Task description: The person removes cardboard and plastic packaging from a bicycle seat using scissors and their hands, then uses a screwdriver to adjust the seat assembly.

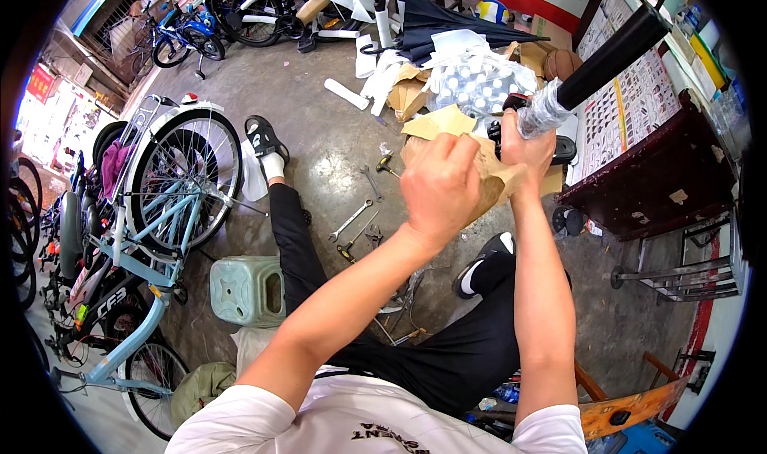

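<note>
While I watch over the head feed, the right hand (529, 144) is wrapped round the lower, plastic-covered end of a black tube (611, 59), well to the right of and beyond the green stool (230, 282), my landmark. I read the tube's long axis as a straight slant, climbing from that grip toward the upper right, its far end pointing away from the stool. Nearer the stool, though well apart from it, I see the left hand (441, 189) curled tight on brown cardboard (491, 170); how much its fingers pinch I cannot tell. That bent sheet spans the gap between the hands, one flap reaching the right wrist. Just right of the stool and beyond it, a wrench (350, 221) lies aslant on the floor; left of the stool stands a light-blue bicycle (148, 326).
</note>
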### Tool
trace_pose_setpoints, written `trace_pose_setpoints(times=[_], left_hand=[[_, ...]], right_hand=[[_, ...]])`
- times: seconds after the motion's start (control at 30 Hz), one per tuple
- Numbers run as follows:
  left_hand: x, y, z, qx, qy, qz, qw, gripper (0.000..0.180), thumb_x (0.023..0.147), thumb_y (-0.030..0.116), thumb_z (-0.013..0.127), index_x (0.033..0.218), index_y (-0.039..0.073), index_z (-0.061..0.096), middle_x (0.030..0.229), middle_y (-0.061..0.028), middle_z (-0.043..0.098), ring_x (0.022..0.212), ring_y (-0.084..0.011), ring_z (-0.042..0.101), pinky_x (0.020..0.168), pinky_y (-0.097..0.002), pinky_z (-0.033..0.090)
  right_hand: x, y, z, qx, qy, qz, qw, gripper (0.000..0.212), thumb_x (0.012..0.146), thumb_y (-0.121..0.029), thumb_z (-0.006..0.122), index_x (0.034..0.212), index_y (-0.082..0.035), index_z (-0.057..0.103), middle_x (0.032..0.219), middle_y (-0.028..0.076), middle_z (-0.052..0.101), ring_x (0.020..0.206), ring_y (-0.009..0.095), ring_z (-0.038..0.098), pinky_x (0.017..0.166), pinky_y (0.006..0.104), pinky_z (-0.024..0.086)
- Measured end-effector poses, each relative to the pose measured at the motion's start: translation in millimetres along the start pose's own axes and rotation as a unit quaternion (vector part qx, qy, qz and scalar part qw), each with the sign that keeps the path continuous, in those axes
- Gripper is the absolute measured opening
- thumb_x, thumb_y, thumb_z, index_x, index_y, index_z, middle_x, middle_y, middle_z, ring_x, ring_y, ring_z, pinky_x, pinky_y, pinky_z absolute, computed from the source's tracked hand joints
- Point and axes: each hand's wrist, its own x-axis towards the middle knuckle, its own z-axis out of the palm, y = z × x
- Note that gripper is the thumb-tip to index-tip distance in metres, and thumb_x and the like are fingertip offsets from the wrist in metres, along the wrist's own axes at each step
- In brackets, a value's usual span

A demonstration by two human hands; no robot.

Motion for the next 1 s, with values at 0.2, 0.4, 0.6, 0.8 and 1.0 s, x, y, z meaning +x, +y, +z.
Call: trace_pose_setpoints(times=[0.2,0.4,0.6,0.8,1.0], left_hand=[[-12,-1,19,-0.070,0.016,-0.044,0.996,0.012,0.080,0.004,0.067,0.090,0.009,0.070,0.083,-0.0093,0.063,0.075,-0.0316,0.065,0.064,-0.0414,0.051],[6,-32,12,-0.362,-0.061,-0.335,0.868,0.009,0.098,0.009,0.064,0.104,0.003,0.069,0.084,0.0007,0.069,0.070,-0.0051,0.061,0.060,-0.0222,0.049],[34,-32,4,-0.464,-0.063,-0.410,0.783,0.009,0.100,0.013,0.063,0.101,0.005,0.067,0.085,-0.0001,0.070,0.067,-0.0054,0.062,0.056,-0.0203,0.048],[40,-36,15,-0.512,-0.047,-0.396,0.761,0.010,0.100,0.011,0.062,0.100,0.002,0.065,0.086,-0.0016,0.069,0.071,-0.0062,0.064,0.059,-0.0217,0.052],[34,-34,24,-0.499,-0.046,-0.325,0.802,0.005,0.098,0.004,0.062,0.100,0.002,0.065,0.090,-0.0008,0.069,0.079,-0.0059,0.064,0.069,-0.0233,0.052]], right_hand=[[-5,-5,-3,-0.017,0.002,-0.004,1.000,0.054,0.083,-0.032,0.074,0.120,0.004,0.057,0.113,0.026,0.064,0.109,0.046,0.061,0.095,0.0484,0.046],[-6,-10,-5,-0.017,-0.018,-0.055,0.998,0.060,0.085,-0.041,0.078,0.124,0.000,0.058,0.114,0.025,0.065,0.106,0.044,0.064,0.094,0.0465,0.048],[4,0,-17,0.037,-0.098,-0.026,0.994,0.056,0.089,-0.040,0.081,0.122,0.000,0.061,0.114,0.010,0.064,0.103,0.021,0.059,0.095,0.0339,0.045],[4,1,-31,0.183,-0.218,0.001,0.959,0.080,0.079,-0.031,0.089,0.140,-0.002,0.046,0.121,0.011,0.056,0.110,0.020,0.054,0.098,0.0335,0.045],[-3,-1,-28,0.180,-0.245,-0.052,0.951,0.068,0.079,-0.009,0.082,0.137,-0.004,0.045,0.116,0.010,0.059,0.105,0.019,0.058,0.093,0.0336,0.048]])
